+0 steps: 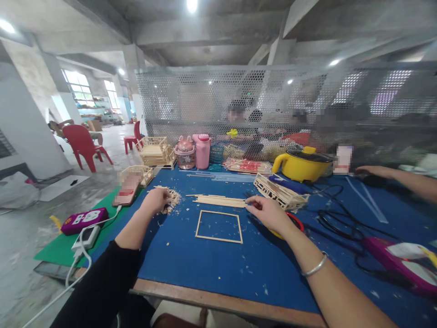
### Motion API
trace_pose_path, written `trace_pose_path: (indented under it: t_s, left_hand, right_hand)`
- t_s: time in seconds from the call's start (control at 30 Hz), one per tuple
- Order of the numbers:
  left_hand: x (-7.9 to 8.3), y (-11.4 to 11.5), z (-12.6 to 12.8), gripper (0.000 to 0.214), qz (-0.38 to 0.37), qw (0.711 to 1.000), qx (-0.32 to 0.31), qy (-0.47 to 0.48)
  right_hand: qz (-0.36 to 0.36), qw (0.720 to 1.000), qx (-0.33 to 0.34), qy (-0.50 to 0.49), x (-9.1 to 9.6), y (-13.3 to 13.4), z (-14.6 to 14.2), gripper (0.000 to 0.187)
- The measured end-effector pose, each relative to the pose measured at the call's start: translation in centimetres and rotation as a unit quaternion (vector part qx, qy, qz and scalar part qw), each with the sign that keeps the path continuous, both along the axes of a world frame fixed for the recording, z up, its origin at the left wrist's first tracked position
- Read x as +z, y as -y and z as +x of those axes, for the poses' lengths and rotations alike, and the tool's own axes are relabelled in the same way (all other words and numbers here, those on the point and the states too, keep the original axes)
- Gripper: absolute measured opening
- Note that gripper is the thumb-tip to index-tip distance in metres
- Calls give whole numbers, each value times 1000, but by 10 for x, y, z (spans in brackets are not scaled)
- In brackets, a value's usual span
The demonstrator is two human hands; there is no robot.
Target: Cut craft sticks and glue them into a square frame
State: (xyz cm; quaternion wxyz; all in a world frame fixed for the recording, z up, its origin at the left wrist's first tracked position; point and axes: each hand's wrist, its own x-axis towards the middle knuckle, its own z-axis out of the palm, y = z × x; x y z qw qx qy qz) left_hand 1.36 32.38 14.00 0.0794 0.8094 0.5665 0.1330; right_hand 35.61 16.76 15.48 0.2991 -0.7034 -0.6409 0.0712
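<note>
My left hand (159,200) reaches into a small heap of short wooden pieces (174,197) on the blue table mat. Its fingers are drawn together, and what lies between them is hidden. Thin wooden sticks (220,201) lie side by side in the middle. At their right ends is my right hand (266,210), thumb and fingers closed on the stick ends. A dark pointed thing (248,196) shows by those fingertips. Nearer to me, a rectangular stick frame (197,226) lies flat. Partly behind my right wrist sits a red and yellow round object (296,221).
Slatted wooden assemblies stand at the left (155,152) and right (282,193). A yellow electric pot (303,165), pink bottle (202,152) and perforated screen (205,100) line the back. Cables (336,216) and a purple power strip (392,259) lie right. Another person's hand (372,171) reaches in.
</note>
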Motion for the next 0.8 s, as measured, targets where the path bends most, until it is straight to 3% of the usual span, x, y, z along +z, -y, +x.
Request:
trace_pose_path:
  t_s: [0.1, 0.23, 0.33, 0.63, 0.8]
  left_hand:
    - [-1, -2, 3, 28, 18, 1000, 3, 16]
    - [-2, -6, -7, 43, 59, 996, 65, 18]
    - [-3, -10, -15, 39, 54, 995, 88, 5]
    - [-8, -17, -7, 20, 32, 997, 57, 43]
    - [0, -13, -12, 32, 57, 993, 50, 88]
  right_hand:
    - [-2, 1000, 8, 1, -1, 0, 0, 28]
    - [3, 1000, 5, -6, -2, -1, 1, 28]
    - [2, 1000, 15, -1, -2, -1, 1, 29]
    - [-4, 999, 49, 2, -5, -2, -1, 30]
    - [-16, 999, 50, 15, -3, -1, -3, 30]
